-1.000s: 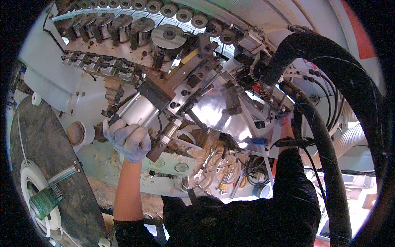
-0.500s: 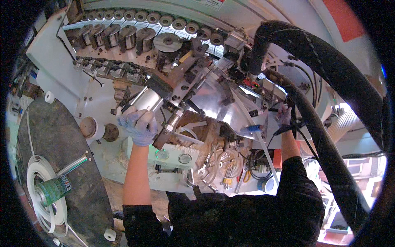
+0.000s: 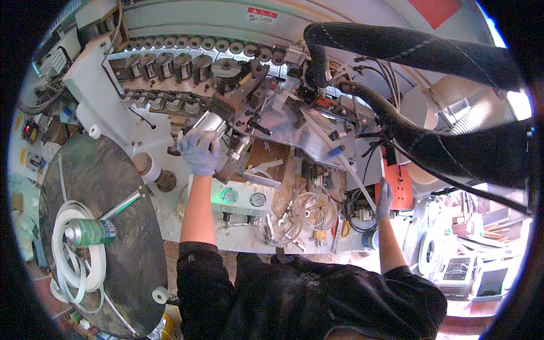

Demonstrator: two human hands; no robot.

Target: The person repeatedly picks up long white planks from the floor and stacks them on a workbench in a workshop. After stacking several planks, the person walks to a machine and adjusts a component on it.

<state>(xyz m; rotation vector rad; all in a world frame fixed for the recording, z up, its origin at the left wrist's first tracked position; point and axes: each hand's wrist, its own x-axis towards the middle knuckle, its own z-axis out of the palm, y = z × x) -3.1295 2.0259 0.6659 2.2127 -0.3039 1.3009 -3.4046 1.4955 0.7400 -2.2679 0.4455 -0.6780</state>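
My left hand (image 3: 198,151), in a thin pale glove, is closed on the lower end of a shiny metal cylinder (image 3: 209,123) on the machine. Part of the cylinder's end is hidden behind the fingers. My right hand (image 3: 385,198), also gloved, is seen nearly edge-on with its fingers stretched upward. It appears to hold nothing and is nearest to an orange-red panel (image 3: 398,180). A long pale strip (image 3: 348,162) slants down from the machine's metal plate (image 3: 298,136) toward that hand, with a blue piece (image 3: 336,151) lying across it.
At the left, a large dark disc (image 3: 130,249) carries coiled white banding (image 3: 101,266) and a green spray can (image 3: 90,233). Thick black hoses (image 3: 453,150) cross the right side. A gauge box (image 3: 243,198), wrenches (image 3: 285,218) and yellow-handled scissors (image 3: 345,228) sit below the machine.
My right hand has come away from the black hoses and moved down beside the orange-red panel. The left hand stays at the metal cylinder. The whole view has shifted.
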